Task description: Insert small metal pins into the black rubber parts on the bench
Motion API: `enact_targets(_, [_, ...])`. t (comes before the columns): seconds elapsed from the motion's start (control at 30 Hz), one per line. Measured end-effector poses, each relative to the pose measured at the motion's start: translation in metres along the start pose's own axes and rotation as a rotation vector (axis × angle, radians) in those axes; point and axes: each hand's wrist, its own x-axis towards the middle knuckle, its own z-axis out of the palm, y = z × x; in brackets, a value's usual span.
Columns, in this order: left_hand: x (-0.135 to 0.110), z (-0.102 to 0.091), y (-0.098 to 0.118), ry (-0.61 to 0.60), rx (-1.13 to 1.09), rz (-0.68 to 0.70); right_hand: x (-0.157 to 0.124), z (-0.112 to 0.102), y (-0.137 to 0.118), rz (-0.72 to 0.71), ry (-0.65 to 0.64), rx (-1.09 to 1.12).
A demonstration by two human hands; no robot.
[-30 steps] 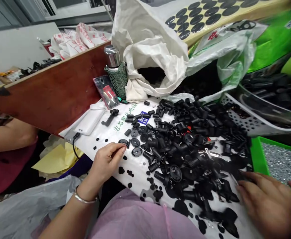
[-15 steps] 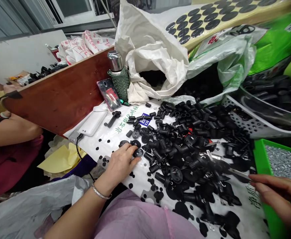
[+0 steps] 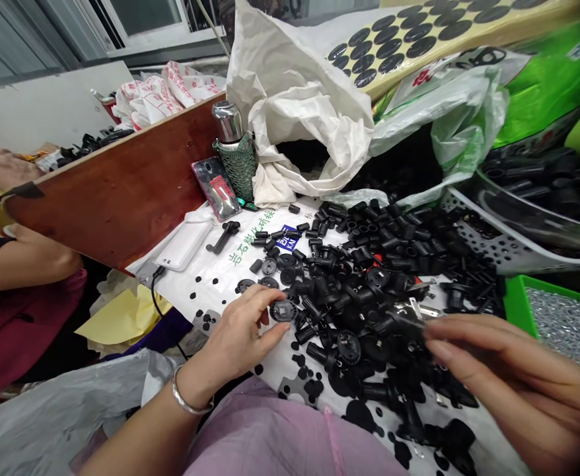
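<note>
1. the left hand (image 3: 243, 327) is over the white-covered desk (image 3: 233, 270), its fingers (image 3: 264, 299) closed on a round black disc (image 3: 283, 311): thumb at the near edge, fingertips at the upper left.
2. this disc is at the left border of a heap of black parts (image 3: 364, 291); i cannot tell whether it touches the desk.
3. the right hand (image 3: 512, 380) is over the right side of the heap, thumb and forefinger pinching a thin strip (image 3: 411, 322). the strip is blurred and points toward the left hand; its far tip is hard to make out against the dark parts.
4. more dark discs (image 3: 245, 285) lie just beyond the left hand, and another wheel-like one (image 3: 349, 347) sits in the heap, between the two hands.
5. farther left, a black angled piece (image 3: 223, 237) lies near a white slab (image 3: 185, 244), with a black cable (image 3: 154, 291) running from its near end.
6. a phone (image 3: 215, 188) leans tilted beside a bottle (image 3: 230, 122) in a green net; next to that stands an open white sack (image 3: 314, 109).
7. at the right, a green tray (image 3: 515, 297) holds small silvery pieces (image 3: 567, 324), near a white perforated basket (image 3: 508, 258).
8. past a reddish-brown board (image 3: 121, 175), a co-worker's arm (image 3: 37, 258) shows.
</note>
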Motion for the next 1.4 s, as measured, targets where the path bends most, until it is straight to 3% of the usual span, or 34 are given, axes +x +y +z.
enact_targets(0.17, [0.004,-0.001,0.021,-0.094,-0.191,0.079,0.015,0.015,-0.049,-0.127,-0.19,0.224])
enact_targets(0.37, [0.005,0.0,0.029,-0.155,-0.282,0.145,0.018,0.025,-0.06,-0.218,-0.29,0.283])
enact_targets(0.77, [0.006,0.0,0.03,-0.171,-0.191,0.262,0.013,0.027,-0.065,-0.252,-0.285,0.196])
enact_targets(0.93, [0.004,0.0,0.038,-0.17,-0.075,0.306,0.011,0.034,-0.071,-0.337,-0.217,0.091])
enact_targets(1.0, [0.006,0.0,0.041,-0.177,-0.076,0.323,0.012,0.036,-0.07,-0.295,-0.241,0.136])
enact_targets(1.2, [0.011,0.004,0.034,-0.208,-0.238,0.324,0.015,0.035,-0.06,0.01,-0.454,0.369])
enact_targets(1.4, [0.012,0.008,0.029,-0.267,-0.511,0.148,0.016,0.033,-0.06,-0.11,-0.406,0.4])
